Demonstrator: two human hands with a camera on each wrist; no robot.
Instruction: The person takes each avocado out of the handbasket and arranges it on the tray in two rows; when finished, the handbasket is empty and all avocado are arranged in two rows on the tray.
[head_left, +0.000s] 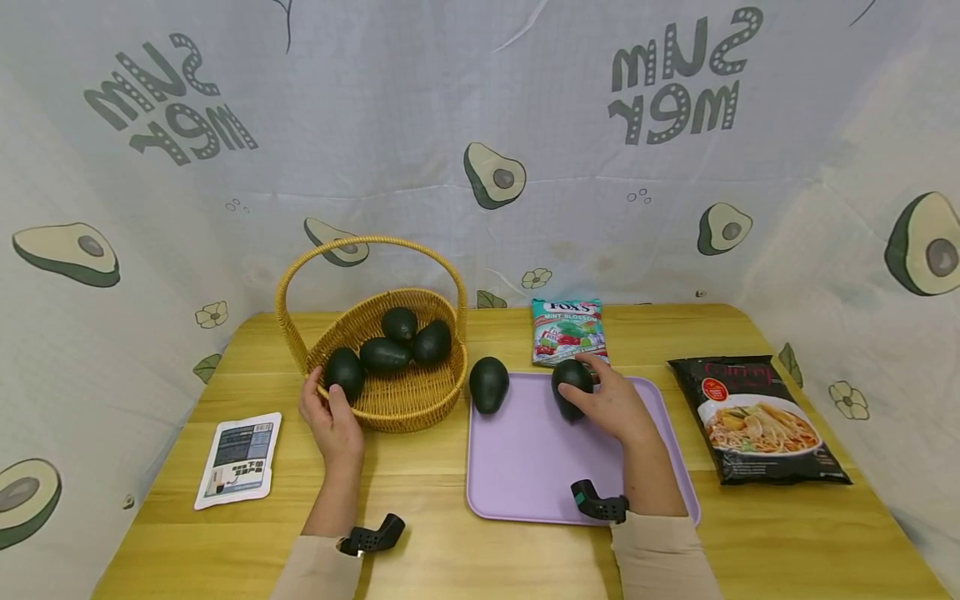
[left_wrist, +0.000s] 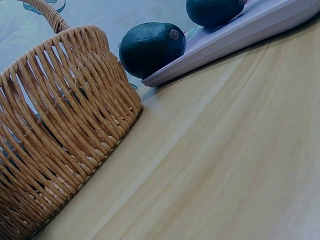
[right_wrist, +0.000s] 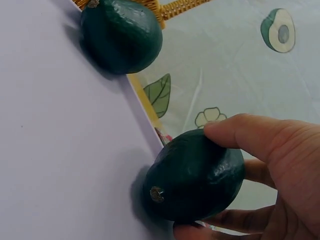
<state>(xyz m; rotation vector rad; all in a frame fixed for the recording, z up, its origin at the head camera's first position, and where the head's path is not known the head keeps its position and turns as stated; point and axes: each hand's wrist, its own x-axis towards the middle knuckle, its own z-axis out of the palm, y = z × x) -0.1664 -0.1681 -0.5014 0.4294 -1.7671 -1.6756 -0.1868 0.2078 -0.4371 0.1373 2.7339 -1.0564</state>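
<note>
My left hand is at the near left rim of a yellow wicker basket, gripping it. Its thumb overlaps a dark green avocado inside; several more lie in the basket. In the left wrist view only the basket's woven side shows, with the hand out of sight. With fingers and thumb curled round it, my right hand holds another avocado at the far part of a lilac tray. Another avocado rests at the tray's far left corner.
Behind the tray lies a Fox's candy bag. A black noodle packet is to its right, and a white flat packet is on the left of the wooden table. The basket's tall handle arches above it.
</note>
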